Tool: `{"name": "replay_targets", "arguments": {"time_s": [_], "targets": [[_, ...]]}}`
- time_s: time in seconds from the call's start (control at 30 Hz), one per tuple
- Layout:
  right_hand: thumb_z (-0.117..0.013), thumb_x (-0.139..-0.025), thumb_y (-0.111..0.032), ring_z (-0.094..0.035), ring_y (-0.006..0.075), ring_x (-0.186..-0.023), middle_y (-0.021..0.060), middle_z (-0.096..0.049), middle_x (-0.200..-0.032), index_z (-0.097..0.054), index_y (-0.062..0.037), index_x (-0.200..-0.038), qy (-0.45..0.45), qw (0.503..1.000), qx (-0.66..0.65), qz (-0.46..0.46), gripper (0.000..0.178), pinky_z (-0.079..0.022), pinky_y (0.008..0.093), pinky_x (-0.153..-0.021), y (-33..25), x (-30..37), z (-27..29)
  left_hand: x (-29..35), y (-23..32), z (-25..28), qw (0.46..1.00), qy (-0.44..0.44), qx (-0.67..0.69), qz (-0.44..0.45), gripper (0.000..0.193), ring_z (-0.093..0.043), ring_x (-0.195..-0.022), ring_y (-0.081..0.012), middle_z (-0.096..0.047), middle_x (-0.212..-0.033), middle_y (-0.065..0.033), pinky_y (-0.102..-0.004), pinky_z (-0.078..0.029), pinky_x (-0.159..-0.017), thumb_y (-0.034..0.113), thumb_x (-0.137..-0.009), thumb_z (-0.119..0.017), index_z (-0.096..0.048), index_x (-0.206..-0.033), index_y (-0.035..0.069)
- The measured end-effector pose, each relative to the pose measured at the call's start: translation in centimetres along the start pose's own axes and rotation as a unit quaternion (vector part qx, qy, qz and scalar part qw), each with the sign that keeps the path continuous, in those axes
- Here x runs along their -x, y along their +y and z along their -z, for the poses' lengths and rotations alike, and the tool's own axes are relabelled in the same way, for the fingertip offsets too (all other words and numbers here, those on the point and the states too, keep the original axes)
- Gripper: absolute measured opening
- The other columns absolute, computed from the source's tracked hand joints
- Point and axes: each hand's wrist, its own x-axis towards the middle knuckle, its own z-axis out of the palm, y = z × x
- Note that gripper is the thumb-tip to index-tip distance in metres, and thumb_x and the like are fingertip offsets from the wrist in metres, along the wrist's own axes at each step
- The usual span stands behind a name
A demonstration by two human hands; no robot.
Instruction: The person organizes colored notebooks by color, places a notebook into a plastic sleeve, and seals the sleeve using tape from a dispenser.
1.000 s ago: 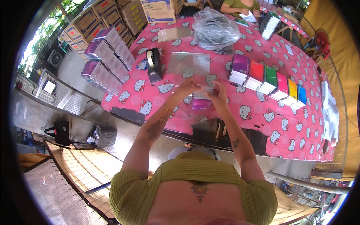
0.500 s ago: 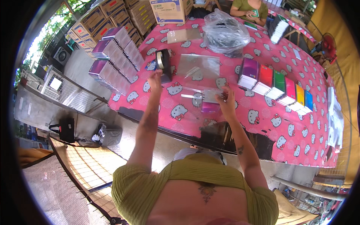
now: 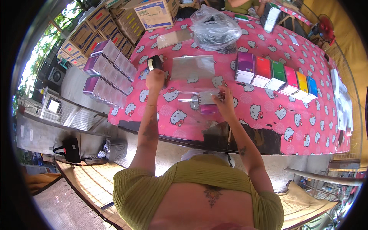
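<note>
My left hand [image 3: 155, 79] is closed at the front of a black tape dispenser [image 3: 154, 62]; its fingertips and whatever they pinch are hidden. A small spiral notebook [image 3: 208, 109], purple on its near part and pale on its far part, lies in front of me with clear plastic film about it. My right hand [image 3: 226, 102] grips the notebook's right side, thumb and forefinger bent over it. Just beyond lies a flat stack of clear plastic sheets [image 3: 193, 66].
Stacked purple notebooks [image 3: 111, 73] stand on the left. A row of notebooks in several colours [image 3: 262, 73] is on the right. Behind are a plastic bag [image 3: 215, 28], a flat tan pack [image 3: 173, 38] and a carton [image 3: 154, 14]. Another person's arm [image 3: 239, 4] shows at the far side.
My left hand has closed down at the front of the tape dispenser. My right hand stays at the notebook. The whole view has shifted, and the person opposite is now mostly cut off.
</note>
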Motion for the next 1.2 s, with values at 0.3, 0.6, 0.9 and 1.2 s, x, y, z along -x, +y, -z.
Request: {"name": "replay_targets", "arguments": {"time_s": [0.3, 0.6, 0.9, 1.2], "targets": [[-0.075, -0.084, -0.013, -0.053, 0.0211, -0.095, 0.0126, -0.049, -0.112, -0.052, -0.0074, -0.125, 0.012, 0.999, -0.034, 0.003, 0.047, -0.047, 0.0346, -0.086, 0.3, -0.4, 0.0, 6.7, -11.2, -8.5, 0.973, 0.06, 0.159, 0.156, 0.024, -0.069, -0.069, -0.0248, -0.071, -0.077, -0.0133, -0.0334, -0.054, -0.061, 0.023, -0.084, -0.067, -0.071, -0.09, 0.0], [-0.073, -0.085, -0.011, -0.054, 0.0245, -0.1, 0.0136, -0.05, -0.112, -0.051, -0.0071, -0.126, 0.014, 1.0, -0.022, 0.01, 0.047, -0.046, 0.0364, -0.089, 0.5, 0.0, 0.2, 4.3, 3.4, 6.7, 0.965, -0.128, -0.174, -0.147, 0.014, -0.07, -0.084, -0.0304, -0.071, -0.087, -0.013, -0.0433, -0.056, -0.072, 0.018, -0.088, -0.061, -0.071, -0.085, 0.009], [-0.074, -0.083, -0.008, -0.054, 0.0243, -0.1, 0.0137, -0.048, -0.114, -0.051, -0.0086, -0.127, 0.019, 0.999, -0.044, -0.012, 0.05, -0.047, 0.0365, -0.091, -0.1, 0.0, -0.1, 4.1, 18.1, 7.5, 0.721, -0.383, 0.021, -0.577, 0.021, -0.065, -0.068, -0.033, -0.066, -0.071, -0.0143, -0.0427, -0.048, -0.061, 0.022, -0.076, -0.076, -0.067, -0.079, 0.003], [-0.072, -0.086, -0.009, -0.053, 0.0247, -0.105, 0.0109, -0.047, -0.115, -0.055, -0.0109, -0.129, -0.008, 0.997, -0.066, 0.035, 0.047, -0.047, 0.0361, -0.093, 0.1, 0.5, 0.1, -0.8, 13.8, -5.5, 0.674, -0.66, 0.038, -0.33, 0.044, -0.062, -0.07, -0.0148, -0.069, -0.079, -0.0026, -0.0346, -0.049, -0.065, 0.048, -0.079, -0.077, -0.069, -0.086, 0.005]]}}
